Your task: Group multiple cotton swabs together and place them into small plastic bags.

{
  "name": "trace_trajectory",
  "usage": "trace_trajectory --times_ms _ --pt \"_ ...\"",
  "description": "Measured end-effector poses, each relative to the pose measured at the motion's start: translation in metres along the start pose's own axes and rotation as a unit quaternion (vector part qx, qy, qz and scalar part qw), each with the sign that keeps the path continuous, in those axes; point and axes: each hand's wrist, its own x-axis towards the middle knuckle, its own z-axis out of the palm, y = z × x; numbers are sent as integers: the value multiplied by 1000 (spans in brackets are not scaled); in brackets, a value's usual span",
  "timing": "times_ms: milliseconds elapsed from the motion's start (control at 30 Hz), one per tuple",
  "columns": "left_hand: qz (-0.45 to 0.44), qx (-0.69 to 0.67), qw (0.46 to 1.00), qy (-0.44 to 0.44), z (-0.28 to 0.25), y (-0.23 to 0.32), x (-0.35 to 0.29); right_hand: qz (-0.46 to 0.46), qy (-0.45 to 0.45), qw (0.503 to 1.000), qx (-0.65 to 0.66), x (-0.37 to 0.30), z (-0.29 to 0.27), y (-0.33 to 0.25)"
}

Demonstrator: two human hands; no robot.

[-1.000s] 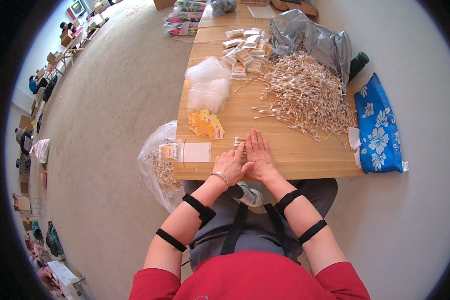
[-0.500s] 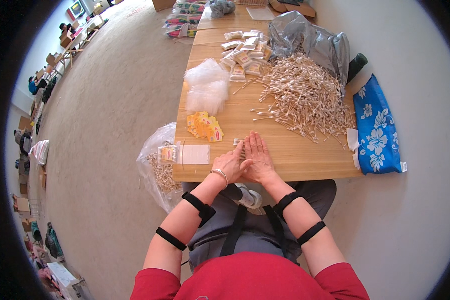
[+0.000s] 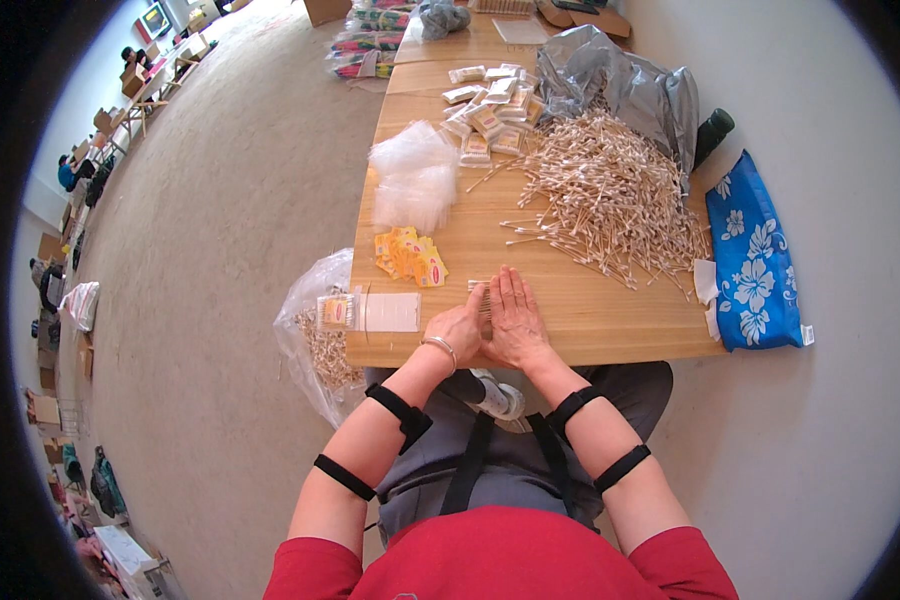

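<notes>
While our left hand (image 3: 455, 329) and flat, open right hand (image 3: 517, 320) partly hide the cotton swabs (image 3: 486, 307) between them, we can't tell if the left one is gripping. Our table (image 3: 590, 315) stands by a pale wall (image 3: 800, 120).

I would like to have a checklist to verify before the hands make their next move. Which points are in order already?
1. Small swab row between left hand and right hand: ok.
2. Its ends evenly aligned: cannot tell, the hands partly cover it.
3. Yellow-orange cards neatly squared: not ok, they lie spread and overlapping.
4. Clear bags on the table: ok, beyond the cards.
5. Filled swab pack fully over the table: not ok, it appears to stick out past the left edge.
</notes>
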Motion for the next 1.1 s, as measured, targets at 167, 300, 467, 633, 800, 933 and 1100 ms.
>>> trace_trajectory --times_ms 167,300,467,633,800,933,1100 --pt "-2 6 1000 4 -3 7 0 -3 20 999 -33 1 5 3" --pt "-17 3 1000 25 -6 9 -3 -13 43 999 -22 1 6 2" --pt "-47 0 999 11 -15 17 -6 -23 51 998 -3 -11 3 -2" --pt "-54 -74 995 43 -15 19 -9 -10 36 999 -2 -16 1 -1" --pt "44 -293 902 314 27 -9 11 -18 44 999 17 -15 -2 -10" --pt "74 -422 849 309 37 -16 22 0 15 1000 -15 -14 0 -11" --pt "79 -456 837 291 35 -22 17 7 56 998 3 -16 6 -22"
